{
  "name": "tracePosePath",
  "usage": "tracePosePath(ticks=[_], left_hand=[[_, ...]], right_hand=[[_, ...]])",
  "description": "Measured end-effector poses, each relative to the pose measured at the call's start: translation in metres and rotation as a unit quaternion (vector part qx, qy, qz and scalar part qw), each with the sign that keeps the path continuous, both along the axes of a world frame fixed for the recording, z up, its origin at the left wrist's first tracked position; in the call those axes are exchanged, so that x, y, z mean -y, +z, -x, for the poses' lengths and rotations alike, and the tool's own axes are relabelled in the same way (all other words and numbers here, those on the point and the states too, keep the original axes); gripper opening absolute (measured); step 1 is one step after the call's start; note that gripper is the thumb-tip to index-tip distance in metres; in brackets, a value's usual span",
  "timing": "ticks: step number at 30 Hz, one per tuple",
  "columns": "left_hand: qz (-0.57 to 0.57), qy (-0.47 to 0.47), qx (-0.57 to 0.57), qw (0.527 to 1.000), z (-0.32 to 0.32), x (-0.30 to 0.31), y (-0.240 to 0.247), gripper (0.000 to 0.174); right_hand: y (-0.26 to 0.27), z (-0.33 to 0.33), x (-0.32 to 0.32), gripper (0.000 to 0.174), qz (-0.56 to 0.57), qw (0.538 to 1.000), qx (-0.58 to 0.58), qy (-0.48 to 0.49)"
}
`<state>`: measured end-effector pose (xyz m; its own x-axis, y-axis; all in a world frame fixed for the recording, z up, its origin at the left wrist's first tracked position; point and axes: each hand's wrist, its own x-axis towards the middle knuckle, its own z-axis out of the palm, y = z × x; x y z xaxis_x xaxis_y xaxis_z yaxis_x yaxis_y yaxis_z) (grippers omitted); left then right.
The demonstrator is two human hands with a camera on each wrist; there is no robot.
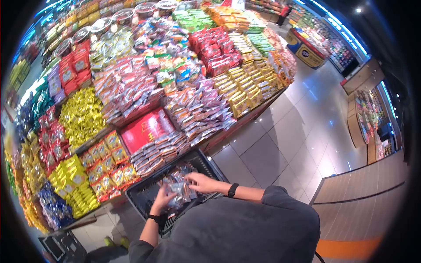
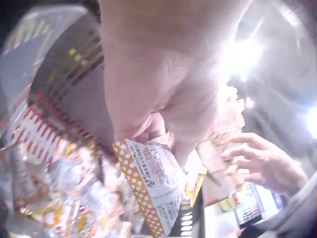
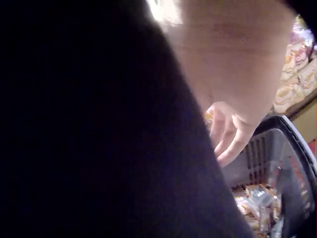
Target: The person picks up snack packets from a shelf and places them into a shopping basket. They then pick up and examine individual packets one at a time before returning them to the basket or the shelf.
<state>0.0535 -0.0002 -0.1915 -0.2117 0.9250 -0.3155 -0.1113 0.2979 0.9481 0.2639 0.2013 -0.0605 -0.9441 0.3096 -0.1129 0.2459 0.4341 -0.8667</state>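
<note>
Garment: dark grey top (image 1: 250,228), sleeves ending near the elbow. Both wrists carry black bands (the right one (image 1: 233,190) bearing a dark, rounded-rectangular unit).

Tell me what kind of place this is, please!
Probably a supermarket or snack shop: shiny yellow plastic packets and shiny red plastic packets lie piled up near a black rectangular plastic basket.

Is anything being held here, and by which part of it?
The left hand pinches a dotted-edged packet by its end nearest the palm. Nothing shows gripped in the right hand.
</note>
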Motion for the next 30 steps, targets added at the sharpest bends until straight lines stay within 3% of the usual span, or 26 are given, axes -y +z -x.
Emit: tracePosePath(ticks=[1, 3, 4, 5, 7, 8, 9, 12, 14, 15, 18, 30], left_hand=[[0.005, -0.003, 0.059, 0.998, 0.003, -0.015, 0.065, 0.056], [-0.138, -0.044, 0.016, 0.989, 0.007, -0.035, 0.138, 0.042], [-0.130, -0.054, -0.002, 0.990, 0.009, -0.037, 0.155, 0.039], [-0.124, -0.042, 0.038, 0.991, 0.001, -0.040, 0.203, 0.039], [-0.163, -0.040, 0.004, 0.986, -0.003, -0.035, 0.239, 0.039], [-0.093, -0.027, 0.019, 0.995, -0.005, -0.031, 0.260, 0.041], [-0.133, 0.011, 0.024, 0.991, -0.013, -0.030, 0.276, 0.041], [-0.116, 0.116, 0.127, 0.978, -0.027, -0.023, 0.305, 0.032], [-0.128, 0.164, 0.121, 0.970, -0.026, -0.015, 0.309, 0.028], [-0.139, 0.184, 0.109, 0.967, -0.026, -0.012, 0.311, 0.027], [-0.207, 0.292, 0.041, 0.933, -0.027, -0.015, 0.313, 0.018], [-0.256, 0.398, -0.104, 0.875, -0.044, -0.035, 0.346, 0.018]], right_hand=[[0.012, 0.006, 0.002, 0.056, 0.013, 0.998, -0.056, -0.021], [0.050, 0.020, -0.001, 0.062, 0.145, 0.988, -0.046, -0.036], [0.086, 0.027, -0.002, 0.057, 0.123, 0.991, -0.043, -0.016], [0.117, 0.031, -0.002, 0.047, 0.217, 0.976, 0.031, -0.016], [0.155, 0.036, 0.007, 0.027, 0.144, 0.989, -0.015, -0.035], [0.166, 0.036, 0.009, 0.025, 0.183, 0.982, -0.011, -0.054], [0.174, 0.036, 0.010, 0.025, 0.149, 0.985, -0.054, -0.060], [0.186, 0.030, 0.008, 0.024, 0.134, 0.979, -0.130, -0.081], [0.203, 0.025, 0.013, 0.025, 0.277, 0.936, -0.126, -0.176], [0.211, 0.023, 0.016, 0.025, 0.275, 0.938, -0.123, -0.173], [0.220, 0.018, 0.024, 0.028, 0.439, 0.872, -0.166, -0.139], [0.230, 0.016, 0.044, 0.033, 0.399, 0.877, -0.233, -0.132]])
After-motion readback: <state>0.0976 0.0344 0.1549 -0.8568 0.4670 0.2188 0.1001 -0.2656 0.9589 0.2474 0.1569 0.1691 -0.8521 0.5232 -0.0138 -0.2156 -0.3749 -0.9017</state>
